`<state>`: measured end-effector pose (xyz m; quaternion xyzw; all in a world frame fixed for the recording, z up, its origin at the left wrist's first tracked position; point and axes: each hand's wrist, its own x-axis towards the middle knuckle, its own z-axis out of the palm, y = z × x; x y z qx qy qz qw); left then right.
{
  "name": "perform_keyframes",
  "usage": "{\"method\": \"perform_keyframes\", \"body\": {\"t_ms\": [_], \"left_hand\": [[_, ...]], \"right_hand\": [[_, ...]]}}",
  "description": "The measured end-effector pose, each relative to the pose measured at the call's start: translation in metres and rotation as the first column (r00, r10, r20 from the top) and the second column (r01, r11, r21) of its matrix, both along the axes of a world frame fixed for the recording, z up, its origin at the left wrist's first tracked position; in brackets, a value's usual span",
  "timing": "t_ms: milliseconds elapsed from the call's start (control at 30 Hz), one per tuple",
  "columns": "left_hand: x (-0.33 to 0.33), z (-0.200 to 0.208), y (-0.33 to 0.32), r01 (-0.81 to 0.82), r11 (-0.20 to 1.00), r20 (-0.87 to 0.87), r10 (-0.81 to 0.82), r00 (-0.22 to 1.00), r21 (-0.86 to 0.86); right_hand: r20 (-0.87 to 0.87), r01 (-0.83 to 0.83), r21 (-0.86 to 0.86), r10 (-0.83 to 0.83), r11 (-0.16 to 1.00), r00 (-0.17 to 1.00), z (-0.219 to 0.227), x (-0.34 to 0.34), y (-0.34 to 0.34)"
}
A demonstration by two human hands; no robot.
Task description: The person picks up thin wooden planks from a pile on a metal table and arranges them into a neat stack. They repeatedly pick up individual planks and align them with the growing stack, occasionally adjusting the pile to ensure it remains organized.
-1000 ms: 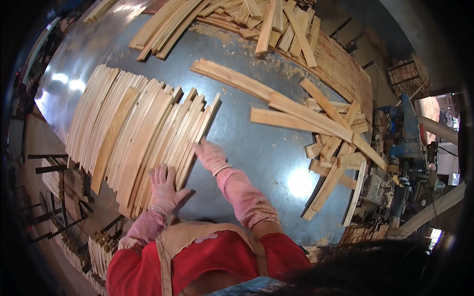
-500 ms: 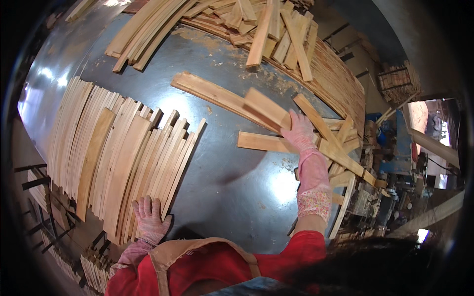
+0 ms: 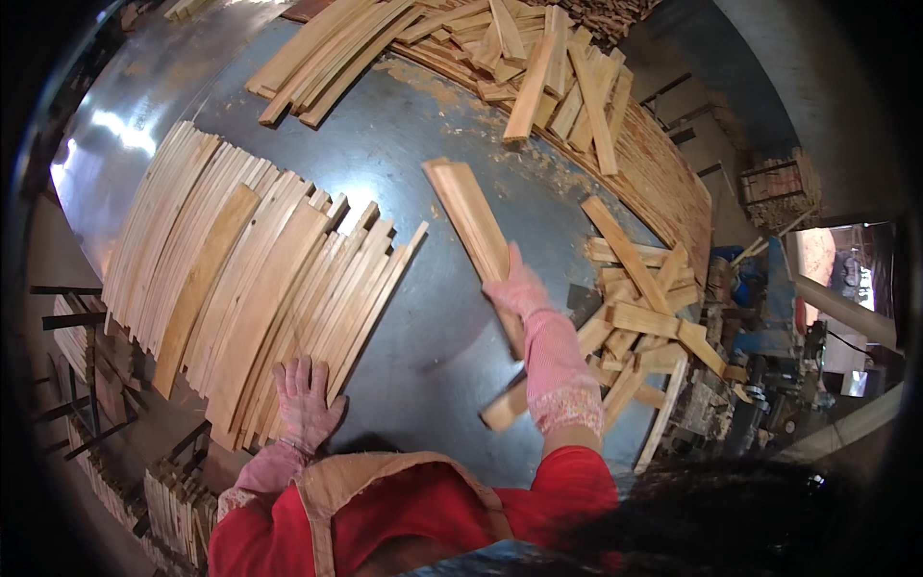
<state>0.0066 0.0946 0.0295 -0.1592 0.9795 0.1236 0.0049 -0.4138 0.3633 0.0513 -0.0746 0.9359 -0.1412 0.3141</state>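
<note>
While the right hand (image 3: 519, 288), in a pink knitted glove, has its fingers (image 3: 507, 291) wrapped around a short bundle of pale, flat wooden slats (image 3: 471, 216), the bundle is lifted clear of the grey metal desk (image 3: 433, 154) and points toward the far left, above the bare middle of the surface. How many slats the grip takes in cannot be told. The left hand (image 3: 305, 404), gloved the same, lies flat with fingers (image 3: 296, 375) spread on the near end of a wide, fanned row of long thin wooden strips (image 3: 240, 279) that covers the left of the desk. To the right, just beside the right forearm, lies a loose jumble of short wooden offcuts (image 3: 635, 317); at the far edge another heap of longer wooden boards (image 3: 538, 58) sits well apart from both hands. As a judgement, the lifted bundle is held near one end only, so the outer slats could slide out and scatter on the smooth metal. Its swinging far end could also strike the tips of the fanned row and knock those strips out of line, since only their near ends are pinned by the flat palm.
</note>
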Motion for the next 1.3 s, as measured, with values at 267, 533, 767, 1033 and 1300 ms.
{"method": "perform_keyframes", "body": {"t_ms": [267, 533, 767, 1033, 1300], "left_hand": [[-0.015, 0.025, 0.011, 0.277, 0.885, -0.277, -0.178, 0.944, 0.375], [-0.041, -0.010, 0.125, -0.362, 0.269, 0.405, -0.122, 0.906, 0.892], [0.023, -0.013, 0.064, -0.043, 0.953, -0.047, 0.059, 0.997, 0.299], [0.082, -0.016, 0.019, 0.043, 0.946, -0.258, 0.043, 0.965, 0.322], [0.014, 0.086, 0.053, -0.102, 0.938, 0.229, 0.024, 0.973, 0.333]], "right_hand": [[0.863, 0.901, -0.433, -0.282, 0.015, 0.420, -0.096, 0.217, 0.123], [0.907, 0.923, -0.368, -0.259, -0.110, 0.331, -0.064, 0.299, 0.072], [0.570, 0.686, -0.625, -0.384, 0.371, 0.727, -0.100, 0.275, 0.040], [0.477, 0.483, -0.462, -0.251, 0.744, 0.843, -0.071, 0.318, -0.101], [0.705, 0.649, -0.705, 0.180, 0.285, 0.686, -0.051, 0.304, -0.061]]}}
